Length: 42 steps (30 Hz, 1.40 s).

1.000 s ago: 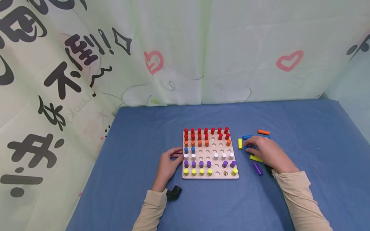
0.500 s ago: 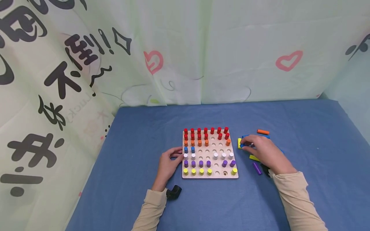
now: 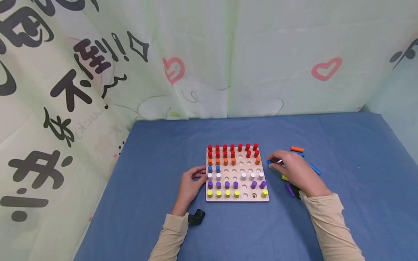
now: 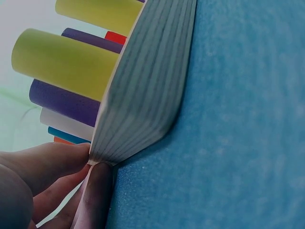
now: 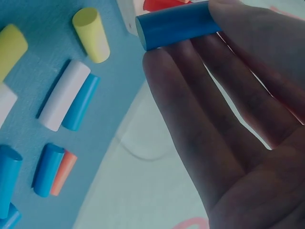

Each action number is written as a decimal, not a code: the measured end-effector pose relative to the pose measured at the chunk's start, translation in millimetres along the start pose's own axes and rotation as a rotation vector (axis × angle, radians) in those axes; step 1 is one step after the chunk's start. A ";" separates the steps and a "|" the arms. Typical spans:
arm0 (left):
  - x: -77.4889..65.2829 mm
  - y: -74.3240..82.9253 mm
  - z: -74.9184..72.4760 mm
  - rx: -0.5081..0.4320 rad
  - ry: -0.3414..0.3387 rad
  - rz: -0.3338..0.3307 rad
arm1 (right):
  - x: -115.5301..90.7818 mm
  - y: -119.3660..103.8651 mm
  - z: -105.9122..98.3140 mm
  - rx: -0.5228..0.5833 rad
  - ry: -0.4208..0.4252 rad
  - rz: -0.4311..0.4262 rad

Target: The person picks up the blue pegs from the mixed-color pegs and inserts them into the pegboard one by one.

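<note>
Right hand (image 3: pixel 294 173) pinches blue cylindrical peg (image 5: pixel 176 25) just right of square pale wooden pegboard (image 3: pixel 230 175); left hand (image 3: pixel 192 184) grips pegboard's left edge. Purple cylindrical peg (image 3: pixel 289 190) lies near right wrist.

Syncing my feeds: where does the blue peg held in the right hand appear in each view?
Head: the blue peg, right of centre in the right hand.
Left wrist: not in it (another blue peg shows).
Right wrist: the blue peg, near the top, right of centre.
Shared landmark: the pegboard, below centre (head), upper middle (left wrist), cut by the top edge (right wrist).
</note>
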<state>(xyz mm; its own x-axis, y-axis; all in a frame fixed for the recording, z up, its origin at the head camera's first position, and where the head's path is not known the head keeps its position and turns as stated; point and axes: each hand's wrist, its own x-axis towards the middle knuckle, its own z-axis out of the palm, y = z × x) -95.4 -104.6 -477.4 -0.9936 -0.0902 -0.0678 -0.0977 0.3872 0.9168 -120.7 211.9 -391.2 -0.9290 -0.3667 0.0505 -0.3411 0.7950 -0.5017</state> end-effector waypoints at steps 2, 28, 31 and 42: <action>-0.3 0.3 -0.3 0.000 0.000 -0.002 | 0.6 -1.3 -0.1 0.002 -0.001 0.001; -0.5 -2.3 -0.7 0.017 -0.007 -0.002 | 4.5 -17.1 3.8 -0.002 0.022 -0.066; -0.3 -2.0 -0.6 0.012 -0.006 -0.004 | 5.7 -19.3 5.2 0.003 0.029 -0.073; -0.2 -2.0 -0.8 0.006 -0.008 0.000 | 10.6 -27.5 8.5 0.025 0.021 -0.076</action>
<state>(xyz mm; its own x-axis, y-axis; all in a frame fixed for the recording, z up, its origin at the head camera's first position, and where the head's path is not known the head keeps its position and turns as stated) -95.0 -106.1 -478.9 -0.9940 -0.0829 -0.0714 -0.0984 0.3929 0.9143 -120.0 182.1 -384.3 -0.9034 -0.4151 0.1072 -0.4073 0.7529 -0.5170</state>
